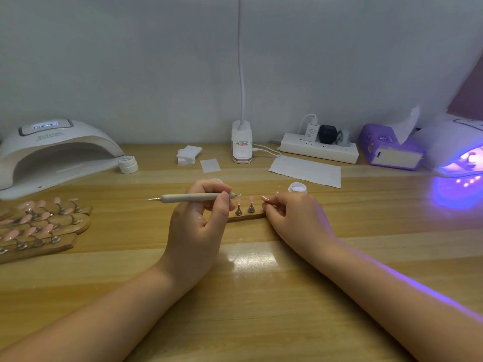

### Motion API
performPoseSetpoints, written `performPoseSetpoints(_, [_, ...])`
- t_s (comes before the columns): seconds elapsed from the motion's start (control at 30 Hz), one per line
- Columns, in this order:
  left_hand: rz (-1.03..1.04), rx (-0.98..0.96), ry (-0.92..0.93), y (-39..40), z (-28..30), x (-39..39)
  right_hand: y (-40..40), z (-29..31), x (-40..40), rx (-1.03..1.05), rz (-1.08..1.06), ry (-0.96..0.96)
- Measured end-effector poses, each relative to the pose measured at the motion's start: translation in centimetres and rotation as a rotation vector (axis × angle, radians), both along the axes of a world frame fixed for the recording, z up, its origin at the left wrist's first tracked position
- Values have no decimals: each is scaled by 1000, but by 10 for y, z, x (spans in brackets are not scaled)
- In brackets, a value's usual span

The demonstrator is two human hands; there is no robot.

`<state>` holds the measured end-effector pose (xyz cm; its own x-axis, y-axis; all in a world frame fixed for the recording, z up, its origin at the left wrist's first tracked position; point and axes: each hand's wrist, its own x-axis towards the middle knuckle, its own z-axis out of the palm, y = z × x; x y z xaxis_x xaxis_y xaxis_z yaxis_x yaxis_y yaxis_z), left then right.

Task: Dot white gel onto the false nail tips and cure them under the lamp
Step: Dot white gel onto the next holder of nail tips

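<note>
My left hand point(201, 220) holds a beige dotting pen point(193, 197) level, its right tip just above the pink nail tips point(245, 202) that stand on metal pegs in a wooden holder strip point(247, 217). My right hand point(290, 218) pinches the rightmost nail tip point(265, 198), which shows white dots, at the strip's right end. An open jar of white gel point(298, 188) stands just behind my right hand. A lit curing lamp point(454, 152) glows violet at the far right; something lies inside it.
An unlit white curing lamp point(52, 150) sits at the left with a closed white jar point(128, 164) beside it. Several wooden strips of pink tips point(39, 228) lie at the left. Wipe pads point(188, 154), a clip lamp base point(242, 145), a power strip point(318, 147), paper point(305, 171) and a purple tissue box point(389, 150) line the back.
</note>
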<state>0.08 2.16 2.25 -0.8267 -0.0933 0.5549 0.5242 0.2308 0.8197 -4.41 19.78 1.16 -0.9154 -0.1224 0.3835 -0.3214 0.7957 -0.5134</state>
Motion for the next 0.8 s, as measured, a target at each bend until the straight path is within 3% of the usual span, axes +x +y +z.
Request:
performPoseSetpoints(0.47, [5,-12,-2,0,0,-1,4,13,14,308,14,82])
performPoseSetpoints(0.7, [5,17,-24,-1,1,0,22,23,5,3,-92,297])
performPoseSetpoints(0.8, [-2,22,-30,-1,0,0,40,19,-12,-69,-231,217])
